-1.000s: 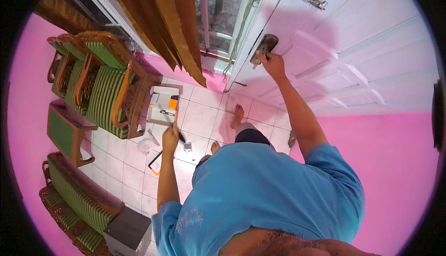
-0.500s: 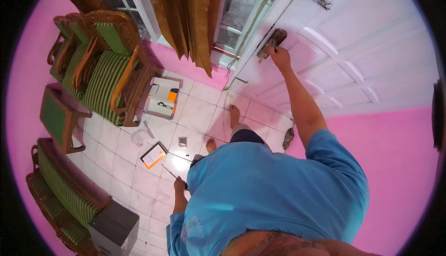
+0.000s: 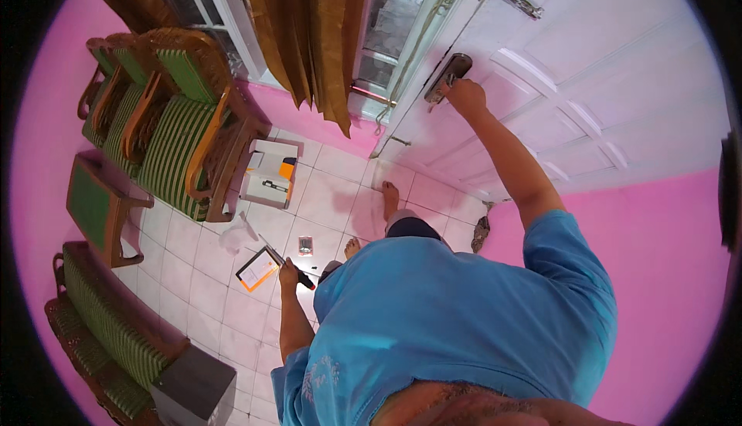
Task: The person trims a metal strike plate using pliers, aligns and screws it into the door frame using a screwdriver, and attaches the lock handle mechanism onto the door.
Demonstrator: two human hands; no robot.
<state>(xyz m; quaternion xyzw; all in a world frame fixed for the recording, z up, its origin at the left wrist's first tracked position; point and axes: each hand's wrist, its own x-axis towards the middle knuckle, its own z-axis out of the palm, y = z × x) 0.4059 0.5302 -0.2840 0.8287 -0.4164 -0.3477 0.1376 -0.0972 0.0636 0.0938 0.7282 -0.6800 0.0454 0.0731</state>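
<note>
My right hand (image 3: 466,98) is closed at the door handle (image 3: 457,66), a dark metal plate with a lever, on the white panelled door (image 3: 641,47). Part of the lever is hidden by the fingers. Low on my left, my left hand (image 3: 288,273) grips a screwdriver (image 3: 305,279) with a black and red handle. Its thin metal shaft points up and to the left, across the corner of an orange-edged booklet or flat box (image 3: 257,269) as seen from above.
An open white box (image 3: 269,198) with parts and a small clear packet (image 3: 306,246) lie on the tiled floor. A crumpled plastic bag (image 3: 237,234) is nearby. Green-striped wooden chairs (image 3: 176,136) and a stool (image 3: 94,198) line the left; a brown curtain (image 3: 305,40) hangs beside the door.
My left hand has risen forward and slightly left with the screwdriver, and its handle shows more. My right hand stays at the door handle, its wrist turned a little.
</note>
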